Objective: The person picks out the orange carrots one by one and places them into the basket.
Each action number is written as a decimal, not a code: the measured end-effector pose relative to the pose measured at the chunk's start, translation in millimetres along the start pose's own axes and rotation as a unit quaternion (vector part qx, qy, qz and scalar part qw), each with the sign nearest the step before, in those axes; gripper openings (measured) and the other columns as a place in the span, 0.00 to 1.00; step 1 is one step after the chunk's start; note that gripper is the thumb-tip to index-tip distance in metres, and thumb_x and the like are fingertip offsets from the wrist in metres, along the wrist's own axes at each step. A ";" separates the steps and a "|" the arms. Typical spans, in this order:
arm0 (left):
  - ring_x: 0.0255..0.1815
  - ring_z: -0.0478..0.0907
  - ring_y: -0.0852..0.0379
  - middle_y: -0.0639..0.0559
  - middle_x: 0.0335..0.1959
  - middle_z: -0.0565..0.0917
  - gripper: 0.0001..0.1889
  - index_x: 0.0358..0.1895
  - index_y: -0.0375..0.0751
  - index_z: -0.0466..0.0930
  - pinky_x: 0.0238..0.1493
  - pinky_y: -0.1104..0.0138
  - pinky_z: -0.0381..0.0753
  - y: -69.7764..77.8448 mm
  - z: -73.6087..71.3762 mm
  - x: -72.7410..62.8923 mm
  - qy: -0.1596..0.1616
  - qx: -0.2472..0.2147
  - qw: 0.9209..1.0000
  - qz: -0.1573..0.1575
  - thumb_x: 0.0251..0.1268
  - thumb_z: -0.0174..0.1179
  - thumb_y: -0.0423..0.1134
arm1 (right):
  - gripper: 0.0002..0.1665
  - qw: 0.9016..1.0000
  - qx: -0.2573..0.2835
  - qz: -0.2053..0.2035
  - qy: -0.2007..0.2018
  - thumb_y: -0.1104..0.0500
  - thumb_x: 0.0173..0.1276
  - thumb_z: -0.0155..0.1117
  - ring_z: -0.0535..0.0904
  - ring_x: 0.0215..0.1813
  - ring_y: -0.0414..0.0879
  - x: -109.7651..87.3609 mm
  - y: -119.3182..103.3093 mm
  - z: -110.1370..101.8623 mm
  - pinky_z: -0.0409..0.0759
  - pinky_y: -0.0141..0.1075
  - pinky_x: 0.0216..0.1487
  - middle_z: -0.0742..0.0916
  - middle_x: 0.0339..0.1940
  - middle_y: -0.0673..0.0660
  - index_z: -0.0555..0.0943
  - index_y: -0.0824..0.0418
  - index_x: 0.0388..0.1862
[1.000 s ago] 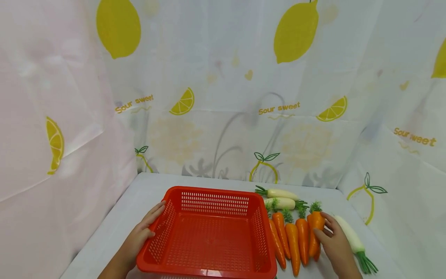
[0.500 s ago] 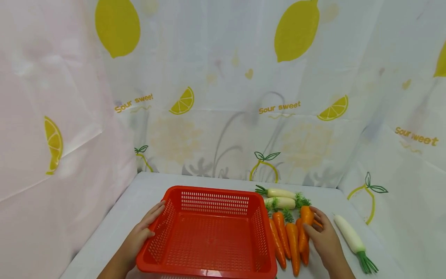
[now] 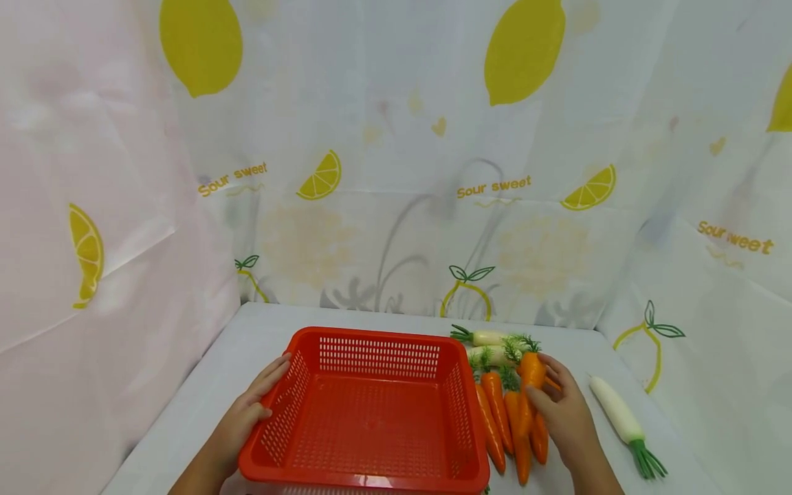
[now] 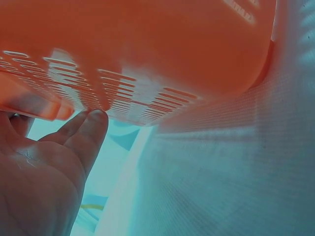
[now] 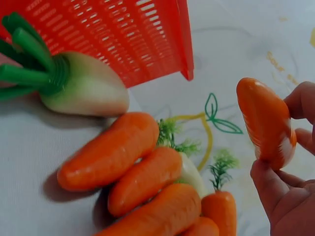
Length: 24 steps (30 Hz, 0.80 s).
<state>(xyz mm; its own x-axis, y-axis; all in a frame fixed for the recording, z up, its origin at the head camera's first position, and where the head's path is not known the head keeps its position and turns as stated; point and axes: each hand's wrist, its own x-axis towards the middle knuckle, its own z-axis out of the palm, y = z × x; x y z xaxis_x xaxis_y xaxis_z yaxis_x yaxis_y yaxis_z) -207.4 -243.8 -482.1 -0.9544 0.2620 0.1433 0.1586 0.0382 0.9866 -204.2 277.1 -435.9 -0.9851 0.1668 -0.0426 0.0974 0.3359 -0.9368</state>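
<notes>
My left hand [image 3: 243,416] rests against the left side of a red plastic basket [image 3: 365,480], its fingers fairly straight at the rim. In the left wrist view, fingertips [image 4: 97,116] touch the basket's slotted outer wall. My right hand [image 3: 564,412] pinches an orange carrot [image 3: 532,371] with leafy green tops, held above other carrots. In the right wrist view, the thumb and fingers grip this carrot [image 5: 266,123] from its side. Several more carrots [image 3: 495,399] lie side by side just right of the basket, partly hidden behind the held one.
Two white radishes [image 3: 489,338] lie behind the carrots, partly covered by leaves. Another white radish [image 3: 619,411] with green stalks lies to the right of my right hand. Lemon-printed cloth [image 3: 371,240] hangs behind and on both sides of the white tabletop [image 3: 260,326].
My right hand has moved left with the carrot, lifting it over the other carrots toward the basket. My left hand and the basket stay in place; the head view shifts slightly.
</notes>
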 end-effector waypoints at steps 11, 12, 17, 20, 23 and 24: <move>0.72 0.57 0.82 0.50 0.88 0.45 0.43 0.84 0.45 0.56 0.58 0.69 0.77 0.8 1.2 -0.3 0.002 -0.010 1.000 -0.006 0.61 0.41 0.22 | 0.42 1.000 0.010 -0.020 -0.022 0.56 0.77 0.64 0.60 0.81 0.69 -2.2 -8.4 17.3 0.75 0.59 0.70 0.56 0.84 0.70 0.57 0.50 0.85; 0.72 0.57 0.82 0.50 0.88 0.45 0.43 0.84 0.45 0.56 0.58 0.69 0.78 0.9 1.2 -0.2 0.001 -0.009 1.000 -0.007 0.62 0.41 0.22 | 0.42 1.000 0.008 -0.022 -0.021 0.56 0.77 0.64 0.61 0.80 0.69 -2.5 -9.3 19.3 0.77 0.57 0.68 0.58 0.84 0.70 0.58 0.50 0.84; 0.72 0.59 0.76 0.54 0.87 0.45 0.43 0.85 0.48 0.56 0.54 0.63 0.82 3.7 -0.8 -2.1 0.010 -0.016 0.999 -0.035 0.63 0.41 0.23 | 0.40 0.999 0.017 -0.027 -0.028 0.57 0.75 0.64 0.65 0.79 0.65 -2.1 -15.5 34.0 0.82 0.51 0.63 0.62 0.83 0.65 0.61 0.48 0.82; 0.71 0.59 0.75 0.55 0.87 0.46 0.43 0.85 0.48 0.55 0.52 0.61 0.83 3.8 -2.4 -3.8 0.012 -0.019 0.999 -0.043 0.62 0.40 0.23 | 0.40 0.999 0.021 -0.028 -0.039 0.56 0.74 0.66 0.66 0.79 0.64 -1.7 -20.5 43.9 0.81 0.52 0.64 0.64 0.82 0.63 0.63 0.45 0.81; 0.72 0.57 0.78 0.51 0.88 0.45 0.42 0.85 0.45 0.55 0.55 0.65 0.80 1.7 -2.0 -2.3 0.000 -0.008 1.000 -0.020 0.63 0.40 0.22 | 0.40 0.998 0.016 -0.034 -0.042 0.55 0.74 0.66 0.67 0.78 0.66 -2.4 -26.3 49.4 0.82 0.53 0.63 0.64 0.82 0.64 0.64 0.45 0.81; 0.72 0.57 0.79 0.50 0.88 0.45 0.42 0.85 0.44 0.55 0.55 0.66 0.79 1.0 -1.4 -1.2 -0.003 -0.005 1.000 -0.012 0.63 0.40 0.22 | 0.39 0.998 0.014 -0.037 -0.042 0.56 0.74 0.66 0.68 0.78 0.67 -2.7 -28.5 50.1 0.82 0.53 0.63 0.65 0.82 0.65 0.64 0.45 0.81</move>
<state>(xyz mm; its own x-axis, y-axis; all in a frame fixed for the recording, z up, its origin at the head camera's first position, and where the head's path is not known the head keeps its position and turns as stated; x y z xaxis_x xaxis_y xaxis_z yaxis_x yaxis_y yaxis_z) -206.4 -245.5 -481.2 -0.9562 0.2671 0.1194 0.1334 0.0349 0.9905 -211.4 220.6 -426.5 -0.9979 0.0644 -0.0014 0.0218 0.3180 -0.9478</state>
